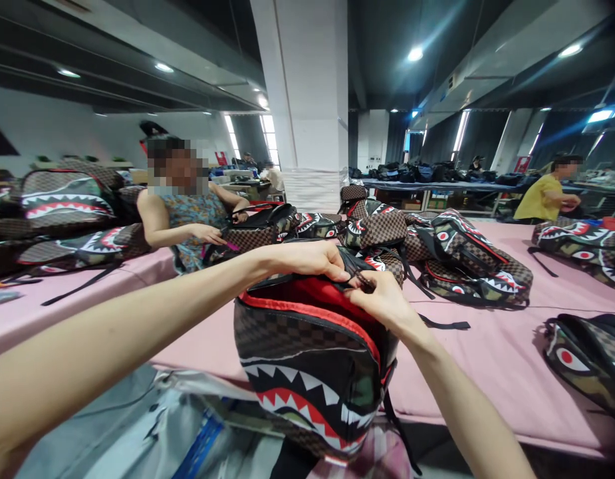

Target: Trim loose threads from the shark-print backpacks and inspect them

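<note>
A brown checked backpack [302, 339] with a shark-mouth print stands upright in front of me at the table edge. Its top is unzipped, and the red lining shows inside. My left hand [320, 259] is closed on the black rear edge of the opening, thumb and fingers pinched together. Beside it, almost touching, my right hand [384, 299] pinches dark material at the same edge. Whether that is a zipper end or a strap, I cannot tell. A black strap hangs from the bag's right side.
Several similar backpacks [477, 259] lie across the pink table [467, 359], with another [586, 359] at the right edge. A co-worker [192, 206] in a patterned top handles a bag across the table. A person in yellow [541, 196] is at far right. A white pillar [312, 100] rises behind.
</note>
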Motion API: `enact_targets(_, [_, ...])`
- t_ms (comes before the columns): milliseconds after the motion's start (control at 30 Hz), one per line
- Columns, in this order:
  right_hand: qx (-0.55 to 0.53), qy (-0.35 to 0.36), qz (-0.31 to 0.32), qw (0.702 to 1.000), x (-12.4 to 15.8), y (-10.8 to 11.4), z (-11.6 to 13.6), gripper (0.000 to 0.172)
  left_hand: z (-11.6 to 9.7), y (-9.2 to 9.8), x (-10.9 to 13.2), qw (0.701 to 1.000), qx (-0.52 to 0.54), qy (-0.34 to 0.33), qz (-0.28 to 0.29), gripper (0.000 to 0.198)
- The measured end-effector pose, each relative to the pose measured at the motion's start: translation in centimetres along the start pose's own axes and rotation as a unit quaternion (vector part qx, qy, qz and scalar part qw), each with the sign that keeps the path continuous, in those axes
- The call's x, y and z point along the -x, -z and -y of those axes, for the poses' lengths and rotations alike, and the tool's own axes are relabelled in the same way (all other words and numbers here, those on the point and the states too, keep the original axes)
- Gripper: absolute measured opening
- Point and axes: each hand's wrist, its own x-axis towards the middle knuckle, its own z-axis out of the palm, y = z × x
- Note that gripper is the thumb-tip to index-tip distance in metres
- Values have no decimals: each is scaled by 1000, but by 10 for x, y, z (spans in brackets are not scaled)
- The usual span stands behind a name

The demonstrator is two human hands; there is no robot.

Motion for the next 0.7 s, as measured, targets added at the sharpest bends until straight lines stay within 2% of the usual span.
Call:
enact_targets(100, [-81, -12, 83, 993, 0, 9, 4, 9, 0, 0, 2, 1000, -6, -13, 5, 38])
enact_targets(233, [-101, -21, 138, 985, 6, 25, 2, 13, 2, 1, 4, 1000, -15, -22, 14, 39])
enact_targets(333, [-120, -38, 138, 982, 7, 25, 0, 15, 2, 2, 2, 999, -20, -25, 11, 38])
enact_targets(467, [-132, -59, 89, 985, 4, 15, -4, 18, -4, 0, 5, 997, -70, -12, -11, 35])
enact_targets(567, [-160, -59, 77, 982, 0, 12, -7, 18, -10, -6, 21, 979, -188, -11, -77, 22])
enact_targets(700, [-178, -75, 67, 979, -6, 15, -9, 20, -7, -16, 47, 904, -352, -24, -240, 29])
